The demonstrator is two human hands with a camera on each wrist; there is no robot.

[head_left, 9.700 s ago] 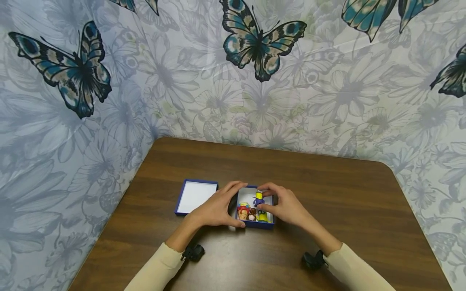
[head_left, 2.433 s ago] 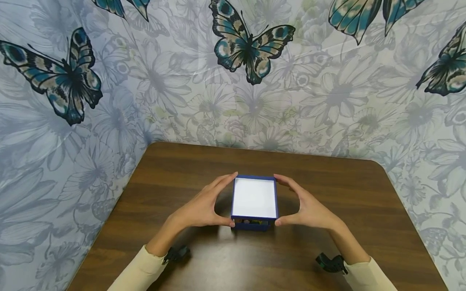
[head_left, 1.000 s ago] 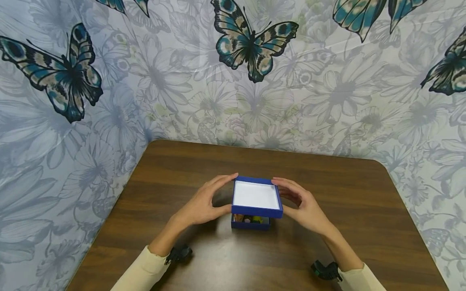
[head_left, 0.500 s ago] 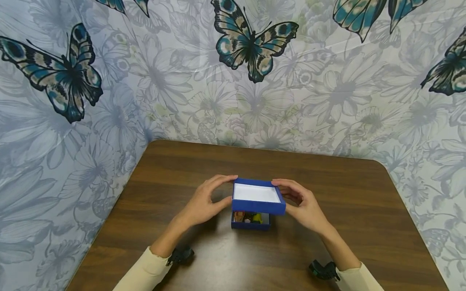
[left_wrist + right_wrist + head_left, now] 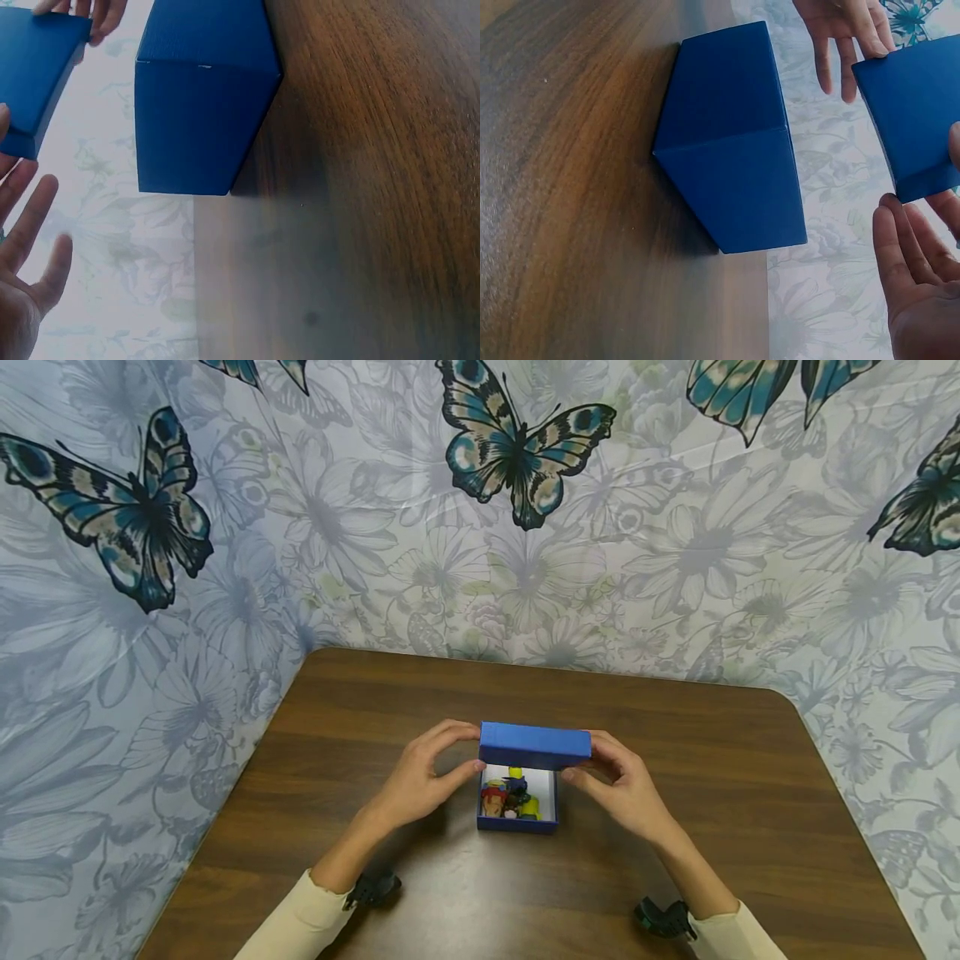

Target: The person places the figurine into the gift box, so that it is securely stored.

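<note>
A blue box lid [image 5: 535, 745] is held tilted above the back of an open blue box [image 5: 517, 827], its outer side turned toward me in the head view. My left hand [image 5: 420, 777] pinches the lid's left end between thumb and fingers. At its right end, my right hand [image 5: 630, 785] grips it, thumb low on the near side and fingers behind. Inside the white-lined box lie several small toy figures, among them a red-and-tan one [image 5: 493, 799] and a yellow-green one [image 5: 530, 808]. Both wrist views show the lid [image 5: 37, 67] raised clear of the box [image 5: 727, 135].
The box stands on a brown wood-grain table [image 5: 375, 693]. Behind the table hangs a floral cloth [image 5: 480, 568] printed with large butterflies. Black wrist cameras [image 5: 375, 889] sit at the cuffs of both cream sleeves [image 5: 296, 918].
The lid was lying left of the box, then was held level over it. In the last second it has tipped up and back, exposing the figures. Both hands have kept hold of it.
</note>
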